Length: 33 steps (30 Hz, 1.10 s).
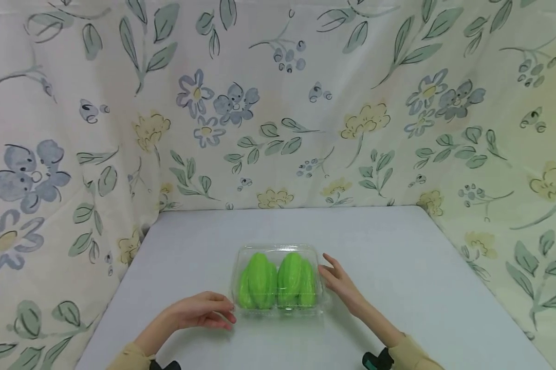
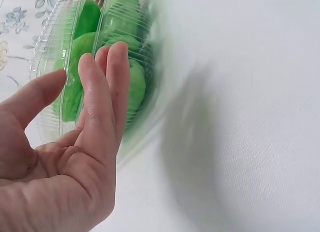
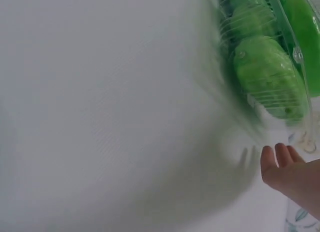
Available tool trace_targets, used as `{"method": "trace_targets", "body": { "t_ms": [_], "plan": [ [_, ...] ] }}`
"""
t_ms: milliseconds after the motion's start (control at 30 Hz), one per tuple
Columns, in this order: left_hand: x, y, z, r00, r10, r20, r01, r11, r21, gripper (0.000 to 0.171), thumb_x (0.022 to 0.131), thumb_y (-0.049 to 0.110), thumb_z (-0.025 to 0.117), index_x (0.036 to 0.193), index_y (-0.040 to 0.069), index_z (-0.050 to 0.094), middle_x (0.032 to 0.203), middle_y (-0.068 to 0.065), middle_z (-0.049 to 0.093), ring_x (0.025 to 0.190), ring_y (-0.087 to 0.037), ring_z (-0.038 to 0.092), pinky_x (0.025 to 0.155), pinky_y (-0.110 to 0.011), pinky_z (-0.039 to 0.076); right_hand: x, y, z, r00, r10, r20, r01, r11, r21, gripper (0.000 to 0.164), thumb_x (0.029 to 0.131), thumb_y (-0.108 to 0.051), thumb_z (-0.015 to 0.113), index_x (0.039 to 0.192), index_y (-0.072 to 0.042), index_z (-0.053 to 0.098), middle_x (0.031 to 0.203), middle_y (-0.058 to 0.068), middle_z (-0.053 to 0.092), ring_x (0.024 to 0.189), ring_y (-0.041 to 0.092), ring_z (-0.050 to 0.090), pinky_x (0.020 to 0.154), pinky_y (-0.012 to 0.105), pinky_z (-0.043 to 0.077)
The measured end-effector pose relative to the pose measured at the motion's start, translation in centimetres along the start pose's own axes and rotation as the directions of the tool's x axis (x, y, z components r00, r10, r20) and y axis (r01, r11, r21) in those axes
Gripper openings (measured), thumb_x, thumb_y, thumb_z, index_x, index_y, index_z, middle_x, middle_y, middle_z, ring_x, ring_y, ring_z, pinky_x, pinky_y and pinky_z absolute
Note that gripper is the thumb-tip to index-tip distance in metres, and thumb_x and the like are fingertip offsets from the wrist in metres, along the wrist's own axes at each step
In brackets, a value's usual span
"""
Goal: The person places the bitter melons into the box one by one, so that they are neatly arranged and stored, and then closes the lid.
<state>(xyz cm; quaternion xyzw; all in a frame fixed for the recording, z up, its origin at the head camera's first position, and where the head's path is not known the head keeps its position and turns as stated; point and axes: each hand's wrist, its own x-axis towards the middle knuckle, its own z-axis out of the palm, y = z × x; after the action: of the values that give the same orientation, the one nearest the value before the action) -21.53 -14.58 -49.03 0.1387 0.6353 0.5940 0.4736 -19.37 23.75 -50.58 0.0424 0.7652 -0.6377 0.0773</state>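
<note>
A clear plastic clamshell box (image 1: 278,312) sits on the white table, its lid closed over several bright green ridged fruits or vegetables (image 1: 260,280) whose exact kind I cannot tell. At the box's front left corner is my left hand (image 1: 203,311), fingers loosely extended and thumb apart. In the left wrist view its fingers stand before the ribbed side of the box (image 2: 50,51), gripping nothing. Beside the box's right side is my right hand (image 1: 340,282), its fingers relaxed around nothing. The right wrist view shows those fingertips (image 3: 282,149) near the box's lower edge; contact is unclear.
The white table (image 1: 375,236) stretches out on both sides of the box. A floral cloth (image 1: 278,103) hangs behind it and along the left and right sides. Dark wrist straps (image 1: 378,359) show at both sleeve cuffs.
</note>
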Motion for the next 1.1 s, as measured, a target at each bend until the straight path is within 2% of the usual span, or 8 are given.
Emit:
{"method": "trace_targets", "body": {
  "t_ms": [100,167,300,433,600,700,900,1100],
  "plan": [
    [0.2,0.1,0.2,1.0,-0.005,-0.011,0.005,1.0,0.003,0.038,0.098,0.022,0.05,0.114,-0.012,0.055,0.094,-0.005,0.069,0.083,-0.01,0.069,0.07,-0.016,0.057,-1.5,0.2,-0.9,0.999,0.045,0.023,-0.045,0.999,-0.009,0.066,0.098,-0.04,0.047,0.149,-0.007,0.023,0.146,0.026,0.036,0.132,0.04,0.039,0.106,0.052,0.042],
    [0.2,0.2,0.3,1.0,-0.008,-0.021,0.008,1.0,0.007,0.038,0.097,0.022,0.051,0.112,-0.012,0.057,0.092,-0.004,0.07,0.081,-0.009,0.069,0.069,-0.015,0.057,-2.2,0.3,-1.3,0.994,0.078,0.074,-0.077,0.997,-0.015,0.066,0.098,-0.04,0.047,0.146,0.0,0.026,0.141,0.026,0.041,0.126,0.037,0.047,0.103,0.049,0.045],
    [0.2,0.5,0.5,0.999,-0.006,-0.037,0.007,1.0,0.013,0.035,0.097,0.021,0.053,0.107,-0.011,0.061,0.089,-0.003,0.071,0.079,-0.007,0.069,0.069,-0.016,0.057,-3.1,0.6,-1.9,0.967,0.123,0.222,-0.116,0.992,-0.045,0.061,0.098,-0.042,0.045,0.131,0.009,0.043,0.115,0.014,0.061,0.106,0.02,0.06,0.093,0.038,0.053],
    [0.5,0.7,0.6,0.996,0.022,-0.083,-0.021,1.0,0.018,0.032,0.097,0.02,0.052,0.103,-0.01,0.063,0.084,0.0,0.071,0.075,-0.005,0.067,0.068,-0.015,0.057,-3.6,0.9,-2.1,0.947,0.121,0.299,-0.112,0.993,-0.048,0.054,0.097,-0.042,0.046,0.116,0.007,0.057,0.097,0.001,0.067,0.092,0.013,0.065,0.081,0.029,0.056],
    [1.0,0.5,0.7,0.99,0.043,-0.137,-0.045,0.999,-0.009,0.032,0.096,0.019,0.053,0.102,-0.01,0.064,0.078,0.003,0.07,0.072,-0.004,0.068,0.065,-0.013,0.056,-4.4,1.5,-1.7,0.93,0.103,0.353,-0.083,0.994,-0.069,0.043,0.096,-0.033,0.051,0.106,0.006,0.064,0.093,0.002,0.072,0.086,0.013,0.066,0.069,0.024,0.053],
    [1.2,0.3,0.7,0.988,0.047,-0.145,-0.049,0.999,-0.011,0.033,0.095,0.018,0.054,0.103,-0.012,0.063,0.079,0.002,0.07,0.072,-0.005,0.068,0.065,-0.013,0.056,-4.6,1.6,-1.1,0.915,0.119,0.385,-0.101,0.993,-0.067,0.04,0.096,-0.032,0.052,0.101,0.005,0.066,0.086,-0.001,0.072,0.08,0.011,0.065,0.063,0.021,0.051],
    [2.6,0.8,0.9,0.978,0.073,-0.197,-0.068,0.997,0.033,0.04,0.096,0.021,0.053,0.109,-0.016,0.059,0.081,0.0,0.069,0.073,-0.007,0.068,0.064,-0.014,0.056,-3.2,1.4,-1.0,0.94,0.139,0.312,-0.166,0.984,0.062,0.04,0.097,-0.032,0.05,0.108,0.005,0.063,0.079,-0.008,0.068,0.076,0.007,0.064,0.063,0.017,0.048],
    [5.4,1.7,0.3,0.943,0.141,-0.303,-0.109,0.987,0.122,0.041,0.099,0.023,0.048,0.108,-0.015,0.058,0.083,-0.001,0.066,0.074,-0.009,0.068,0.063,-0.015,0.055,-0.6,1.1,-1.3,0.977,0.113,0.183,-0.139,0.981,0.136,0.043,0.1,-0.031,0.044,0.113,0.006,0.061,0.076,-0.01,0.064,0.075,0.007,0.063,0.065,0.019,0.048]
  ]
}}
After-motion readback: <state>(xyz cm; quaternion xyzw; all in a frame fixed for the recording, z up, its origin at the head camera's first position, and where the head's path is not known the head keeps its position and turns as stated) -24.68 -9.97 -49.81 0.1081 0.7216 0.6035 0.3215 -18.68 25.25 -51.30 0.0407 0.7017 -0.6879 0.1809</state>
